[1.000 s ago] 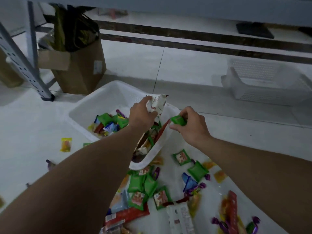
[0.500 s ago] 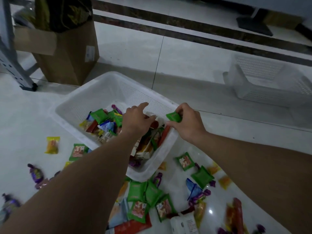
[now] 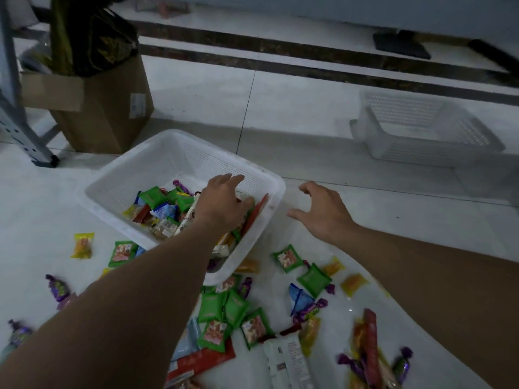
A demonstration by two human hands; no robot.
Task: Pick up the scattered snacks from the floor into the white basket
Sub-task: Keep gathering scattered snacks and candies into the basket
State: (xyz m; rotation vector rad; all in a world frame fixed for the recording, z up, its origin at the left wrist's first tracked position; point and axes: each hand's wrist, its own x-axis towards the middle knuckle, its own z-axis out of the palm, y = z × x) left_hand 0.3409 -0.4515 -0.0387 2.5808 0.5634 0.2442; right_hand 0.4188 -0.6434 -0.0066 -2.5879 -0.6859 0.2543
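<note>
snacks [image 3: 311, 279] lie scattered on the floor [image 3: 280, 108] around the near side of the white basket [image 3: 168, 155]; more are piled inside it. left hand [image 3: 222, 203] reaches into the basket, fingers spread over the packets, gripping nothing. right hand [image 3: 320, 211] hovers just beside the basket's right rim, fingers loosely curled, empty.

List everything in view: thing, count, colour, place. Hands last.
white basket: one, white, floor centre, part-filled.
snacks in basket: many, mixed colours, piled inside.
scattered snacks: many, green, purple, yellow, red, blue, floor around basket.
second basket: one, pale, floor far right.
cardboard box: one, brown, rear left.
dark bag: one, blackish, in the box.
rack leg: one, grey, far left.
left hand: one, open, over basket's snacks.
right hand: one, open, empty, right of basket.
</note>
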